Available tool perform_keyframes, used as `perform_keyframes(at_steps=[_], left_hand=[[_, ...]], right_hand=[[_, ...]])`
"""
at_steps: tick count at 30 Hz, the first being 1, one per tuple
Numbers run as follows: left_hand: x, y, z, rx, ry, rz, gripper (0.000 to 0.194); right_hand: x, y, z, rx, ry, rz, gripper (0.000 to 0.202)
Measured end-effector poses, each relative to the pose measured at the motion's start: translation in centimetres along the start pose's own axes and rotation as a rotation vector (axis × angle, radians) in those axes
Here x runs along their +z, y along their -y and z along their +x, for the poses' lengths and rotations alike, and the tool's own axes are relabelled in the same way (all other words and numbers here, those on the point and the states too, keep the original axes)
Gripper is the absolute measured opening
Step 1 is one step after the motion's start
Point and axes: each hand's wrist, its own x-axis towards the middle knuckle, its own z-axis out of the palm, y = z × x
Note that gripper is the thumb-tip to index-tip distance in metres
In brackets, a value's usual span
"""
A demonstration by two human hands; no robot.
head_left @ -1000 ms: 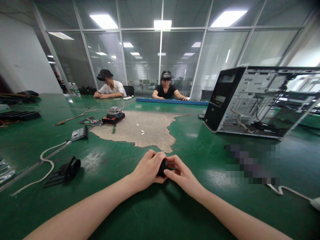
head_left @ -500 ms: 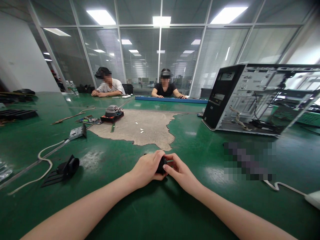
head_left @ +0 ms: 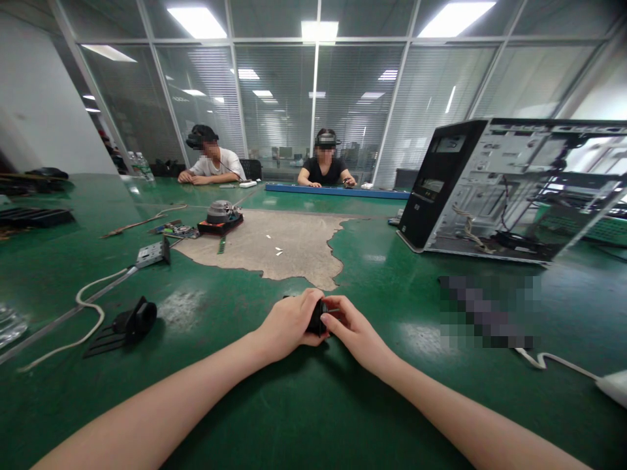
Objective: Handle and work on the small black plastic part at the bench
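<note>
Close over the green table (head_left: 304,405), both my hands meet around a small black part (head_left: 317,318), whose kind I cannot make out. My left hand (head_left: 290,323) wraps it from the left and covers most of it. The fingertips and thumb of my right hand (head_left: 353,326) pinch its right side. To the left of my hands lies a black plastic bracket with a round ring (head_left: 134,321). Farther off, a heat sink with a fan (head_left: 221,217) sits on the worn bare patch (head_left: 289,241).
An opened computer case (head_left: 441,189) stands at the right, with a blurred dark strip (head_left: 482,310) and a white cable (head_left: 563,365) before it. A metal bracket (head_left: 153,252) and another cable (head_left: 93,307) lie left. Two people (head_left: 213,160) sit across the table.
The view has tilted slightly. My hands keep the same hold on the black part. Across the table, the dark-sleeved person's hand has lifted a little.
</note>
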Motion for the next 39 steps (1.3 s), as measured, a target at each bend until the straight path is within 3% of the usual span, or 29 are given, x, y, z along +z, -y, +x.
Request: perform_keyframes(at_steps=[7,15,22,32,39], left_hand=[[-0.20,0.01,-0.03,-0.007,0.022,0.004,0.054],[0.04,0.05,0.01,0.014,-0.005,-0.023,0.053],[-0.04,0.22,-0.06,0.021,0.005,-0.019,0.055],[0.13,0.30,0.03,0.022,-0.013,-0.011,0.054],[0.04,0.33,-0.06,0.016,-0.008,-0.003,0.057]], right_hand=[[0.24,0.63,-0.62,-0.120,-0.018,-0.051,0.018],[0.11,0.13,-0.02,0.019,-0.017,0.048,0.021],[0.14,0.63,-0.50,-0.034,0.008,0.038,0.018],[0.25,0.25,0.15,0.036,-0.020,0.028,0.023],[0.32,0.47,-0.52,-0.090,-0.016,-0.007,0.014]])
